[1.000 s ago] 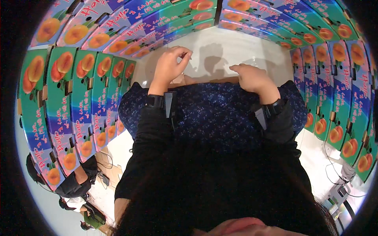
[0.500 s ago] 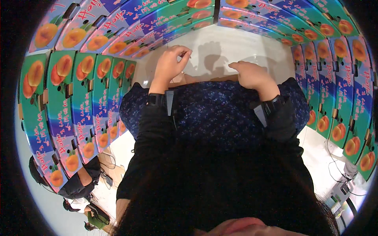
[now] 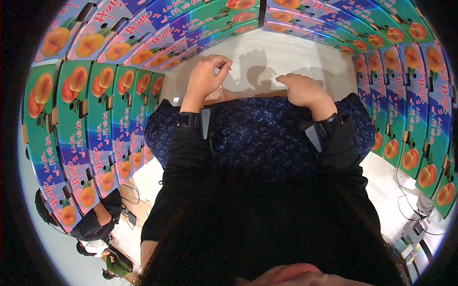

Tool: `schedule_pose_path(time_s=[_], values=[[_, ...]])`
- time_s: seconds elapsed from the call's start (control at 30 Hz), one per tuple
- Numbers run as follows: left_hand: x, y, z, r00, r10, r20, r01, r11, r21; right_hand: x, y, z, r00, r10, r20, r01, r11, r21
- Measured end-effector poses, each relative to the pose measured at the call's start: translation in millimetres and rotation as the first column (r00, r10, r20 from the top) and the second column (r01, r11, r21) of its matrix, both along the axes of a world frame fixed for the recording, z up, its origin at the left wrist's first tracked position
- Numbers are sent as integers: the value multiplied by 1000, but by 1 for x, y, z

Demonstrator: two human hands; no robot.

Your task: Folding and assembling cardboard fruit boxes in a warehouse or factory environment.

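With both hands at the brown cardboard piece (image 3: 248,94) on the white bench (image 3: 296,57), keep its edge flat. Left hand (image 3: 205,78): grip curled, fingertips pinched near the cardboard's left end. Right hand (image 3: 303,90): closed, knuckles up; can't tell what it pinches. Printed fruit boxes (image 3: 102,102) are stacked either side, shut, contents hidden.

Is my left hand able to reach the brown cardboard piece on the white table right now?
Probably yes: the left hand hovers just above the brown cardboard piece at the white table edge, nothing between them.
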State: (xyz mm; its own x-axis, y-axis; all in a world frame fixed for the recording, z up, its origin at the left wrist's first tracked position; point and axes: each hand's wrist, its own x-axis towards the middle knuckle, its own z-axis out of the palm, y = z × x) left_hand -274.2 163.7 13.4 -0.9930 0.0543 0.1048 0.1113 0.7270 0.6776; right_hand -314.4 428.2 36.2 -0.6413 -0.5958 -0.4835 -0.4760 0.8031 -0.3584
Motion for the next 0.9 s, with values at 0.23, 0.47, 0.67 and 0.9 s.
schedule_pose_path(time_s=[0.23,0.47,0.67,0.9], values=[[-1,-5,-12,986,168,-18,-169,984,-61,0,-3,0,1000,12,9,-13,999,34],[0,-2,-8,983,181,-19,-181,982,-46,-1,-3,0,1000,12,17,-13,999,31],[0,-3,-8,981,193,11,-193,981,-35,-1,-5,1,999,33,33,-34,999,32],[0,-1,-4,983,181,11,-181,983,-31,0,-3,-7,999,44,-16,-44,999,-3]])
